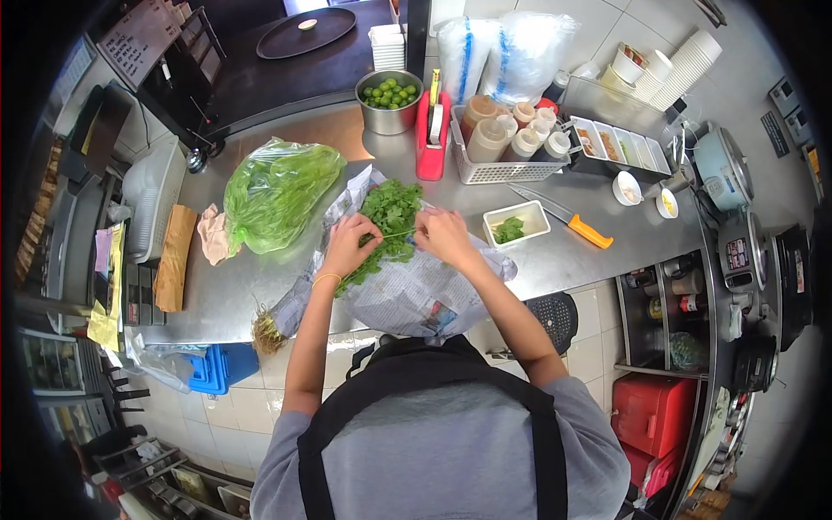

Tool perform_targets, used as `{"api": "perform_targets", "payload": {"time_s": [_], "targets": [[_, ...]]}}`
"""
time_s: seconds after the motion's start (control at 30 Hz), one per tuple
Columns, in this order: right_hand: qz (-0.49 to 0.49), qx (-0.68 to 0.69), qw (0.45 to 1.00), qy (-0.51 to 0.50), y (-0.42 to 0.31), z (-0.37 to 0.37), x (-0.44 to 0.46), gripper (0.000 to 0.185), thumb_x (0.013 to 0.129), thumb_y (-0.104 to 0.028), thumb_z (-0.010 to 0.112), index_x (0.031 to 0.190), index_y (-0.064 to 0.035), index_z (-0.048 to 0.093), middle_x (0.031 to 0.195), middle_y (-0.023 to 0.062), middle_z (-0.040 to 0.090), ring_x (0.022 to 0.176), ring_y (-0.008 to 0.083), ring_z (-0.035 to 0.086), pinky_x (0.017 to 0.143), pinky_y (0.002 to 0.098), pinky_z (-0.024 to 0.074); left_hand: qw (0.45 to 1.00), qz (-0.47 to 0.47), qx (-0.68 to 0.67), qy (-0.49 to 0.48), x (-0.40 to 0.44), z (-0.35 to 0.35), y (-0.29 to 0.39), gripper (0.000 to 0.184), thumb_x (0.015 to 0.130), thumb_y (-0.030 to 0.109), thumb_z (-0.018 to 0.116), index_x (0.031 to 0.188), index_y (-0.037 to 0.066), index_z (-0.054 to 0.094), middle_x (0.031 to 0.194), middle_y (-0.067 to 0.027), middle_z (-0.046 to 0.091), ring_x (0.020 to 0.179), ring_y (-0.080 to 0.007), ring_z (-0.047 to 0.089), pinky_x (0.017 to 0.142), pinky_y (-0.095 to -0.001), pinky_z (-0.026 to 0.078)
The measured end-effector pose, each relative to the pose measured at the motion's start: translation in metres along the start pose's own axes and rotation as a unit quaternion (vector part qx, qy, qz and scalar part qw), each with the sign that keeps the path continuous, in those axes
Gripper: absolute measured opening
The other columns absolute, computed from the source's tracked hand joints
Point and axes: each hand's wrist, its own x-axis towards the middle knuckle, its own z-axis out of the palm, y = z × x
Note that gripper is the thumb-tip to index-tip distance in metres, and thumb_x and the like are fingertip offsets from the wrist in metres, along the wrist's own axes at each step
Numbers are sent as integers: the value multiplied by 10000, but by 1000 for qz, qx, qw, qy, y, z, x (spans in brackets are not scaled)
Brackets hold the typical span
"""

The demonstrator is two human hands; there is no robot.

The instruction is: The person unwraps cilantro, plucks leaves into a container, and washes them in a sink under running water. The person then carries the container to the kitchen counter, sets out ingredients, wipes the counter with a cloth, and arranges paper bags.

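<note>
Head view: fingers (370, 229) pinch a slender stem (399, 233) over frilly herbs (392, 204).

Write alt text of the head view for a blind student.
The left hand and right hand hold a thin strand over coriander on newspaper; bagged leafy greens and a white tray flank them on the metal counter.

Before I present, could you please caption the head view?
Left hand and right hand hold a thin green strand over leafy green herbs on grey printed newspaper.
</note>
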Motion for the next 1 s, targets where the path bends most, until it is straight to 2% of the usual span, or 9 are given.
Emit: {"api": "perform_targets", "payload": {"time_s": [0.1,0.13,0.2,0.3,0.43,0.47,0.7,1.0], "targets": [[147,226,962,36,18,35,-3,81,718,-136,619,726,-57,602,756,56,614,748,194,583,669,378,441,1000,10,13,6,-2,1,7,89,722,165,672,794,161,620,932,5,527,939,-223,488,822,-392,349],[204,347,914,45,27,45,-3,85,731,-141,632,748,-60,614,754,34,608,732,162,568,659,356,441,1000,16,22,10,-3,2,7,89,719,164,674,790,160,620,932,6,524,936,-219,488,825,-391,347],[304,565,765,62,34,49,-3,95,756,-152,656,791,-65,636,749,-8,595,700,97,538,639,313,441,999,27,39,17,-3,2,6,90,712,162,677,783,159,622,931,9,517,930,-211,487,832,-389,344],[346,691,634,21,29,18,-11,104,795,-163,663,855,-78,658,731,-55,561,685,46,493,650,286,435,999,15,32,3,-4,-1,8,94,717,179,680,790,149,629,952,-4,519,971,-223,482,855,-385,345],[289,711,640,35,33,-17,-18,140,805,-170,665,901,-70,660,805,-30,615,750,59,533,679,264,441,997,45,55,-1,-5,-2,13,86,705,185,689,773,154,647,964,-13,496,985,-221,464,875,-390,330],[260,706,657,48,37,-23,-21,185,816,-160,652,968,-57,627,885,-12,627,809,91,554,716,290,458,996,62,60,3,-5,-3,15,89,699,195,697,758,146,650,961,-22,487,988,-234,452,873,-394,326],[248,641,713,136,47,-67,-40,154,817,-177,656,927,-69,652,816,-19,633,759,61,573,695,232,445,992,91,75,33,-5,2,19,119,693,201,698,700,103,631,892,-26,500,966,-243,452,879,-409,315],[250,655,693,169,57,-77,-49,141,817,-169,653,915,-68,650,800,-12,634,749,62,589,669,209,440,991,100,77,36,0,7,19,126,698,191,694,728,93,621,873,-29,507,943,-239,462,873,-393,315]]}}
